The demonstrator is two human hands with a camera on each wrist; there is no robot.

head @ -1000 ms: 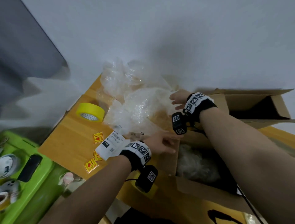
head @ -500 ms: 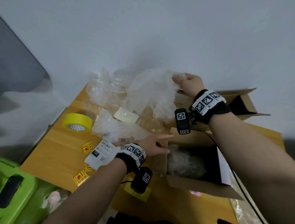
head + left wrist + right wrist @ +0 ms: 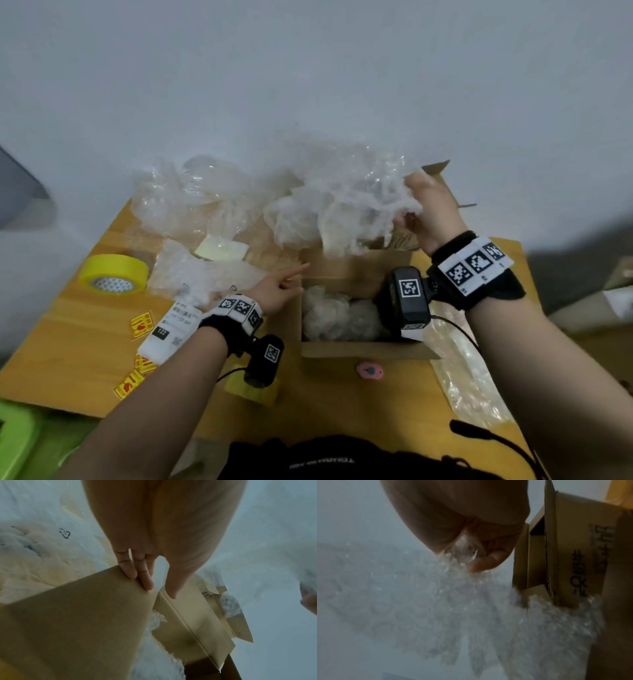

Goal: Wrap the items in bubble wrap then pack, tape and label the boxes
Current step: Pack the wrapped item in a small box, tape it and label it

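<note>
Your right hand (image 3: 433,212) grips a bubble wrap sheet (image 3: 346,202) above the open box (image 3: 363,351) — your left hand (image 3: 274,291), fingers straight, rests on its left flap (image 3: 82,615).

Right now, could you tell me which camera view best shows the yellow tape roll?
The head view: the yellow tape roll lies whole and unobstructed on the wooden table, left of the bubble wrap. Neither wrist view shows it.
</note>
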